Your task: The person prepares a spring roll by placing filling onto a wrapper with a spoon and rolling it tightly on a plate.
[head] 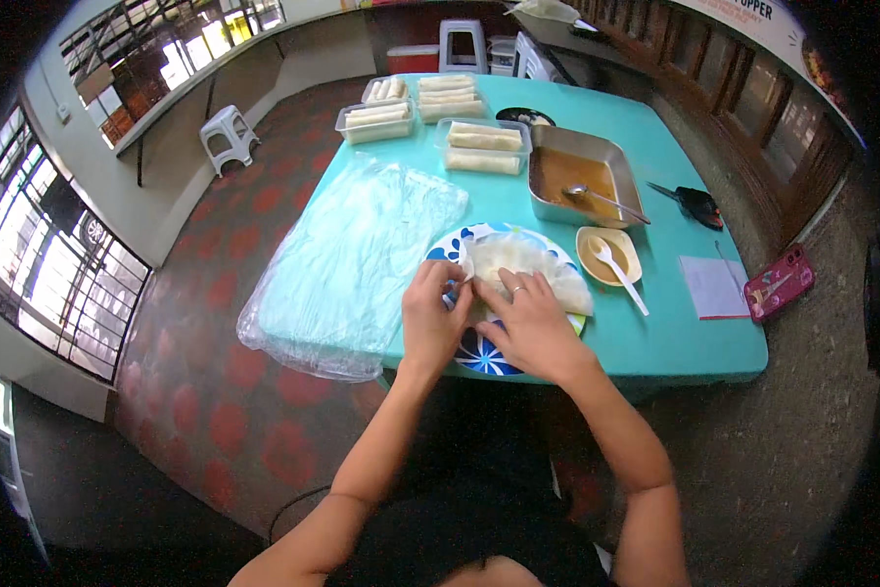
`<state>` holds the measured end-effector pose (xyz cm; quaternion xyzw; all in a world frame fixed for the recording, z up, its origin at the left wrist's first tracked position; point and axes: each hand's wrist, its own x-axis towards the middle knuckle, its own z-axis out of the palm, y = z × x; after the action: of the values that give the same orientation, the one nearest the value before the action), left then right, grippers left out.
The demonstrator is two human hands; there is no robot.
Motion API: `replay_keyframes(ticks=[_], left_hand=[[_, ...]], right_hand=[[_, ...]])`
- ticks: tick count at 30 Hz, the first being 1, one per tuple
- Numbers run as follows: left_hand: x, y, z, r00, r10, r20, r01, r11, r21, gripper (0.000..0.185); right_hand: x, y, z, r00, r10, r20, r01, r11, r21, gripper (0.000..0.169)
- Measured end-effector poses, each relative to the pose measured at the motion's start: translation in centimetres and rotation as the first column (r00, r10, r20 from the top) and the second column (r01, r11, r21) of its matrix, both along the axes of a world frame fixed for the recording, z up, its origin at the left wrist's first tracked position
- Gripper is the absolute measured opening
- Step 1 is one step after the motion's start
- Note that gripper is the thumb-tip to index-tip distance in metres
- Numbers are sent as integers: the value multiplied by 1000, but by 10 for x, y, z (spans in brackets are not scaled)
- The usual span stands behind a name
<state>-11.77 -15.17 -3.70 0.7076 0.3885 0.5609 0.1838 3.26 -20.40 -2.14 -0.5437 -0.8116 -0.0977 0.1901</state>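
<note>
A thin, pale spring roll wrapper (510, 253) lies on a round plate (484, 352) with a blue floral pattern. My left hand (438, 301) pinches the wrapper's left edge between thumb and fingers, lifting it a little. With fingers spread, my right hand (535, 319) rests on the wrapper's near side, a ring on one finger. What lies under the right palm is hidden. Close to the plate's right side stands a small cream bowl (587, 273) of brownish paste, and a white plastic spoon (620, 277) leans in it.
A metal pan (623, 165) holds brown liquid and a metal spoon (605, 202). Behind are plastic containers (482, 147) of white rolls. Clear plastic sheeting (337, 271) covers the table's left. At right lie a knife (662, 191), a notepad (712, 286) and a phone (780, 284) by the edge.
</note>
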Motion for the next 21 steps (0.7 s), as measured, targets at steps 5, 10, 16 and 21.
replay_keyframes(ticks=[5,10,16,21], left_hand=[[-5,-10,0,991,-5,-132,12,998,58,12],[-1,-10,1,981,-29,-193,29,1000,0,13],[0,-6,-4,961,-52,-273,66,997,42,12],[-3,-5,0,938,-82,-337,100,994,35,14]], right_hand=[[32,-25,13,941,-137,-310,160,986,50,37],[59,-47,7,759,-428,-490,445,891,-89,24],[58,-40,-8,650,-580,-491,573,799,-185,27],[51,-32,-7,621,-648,-441,625,749,-219,32]])
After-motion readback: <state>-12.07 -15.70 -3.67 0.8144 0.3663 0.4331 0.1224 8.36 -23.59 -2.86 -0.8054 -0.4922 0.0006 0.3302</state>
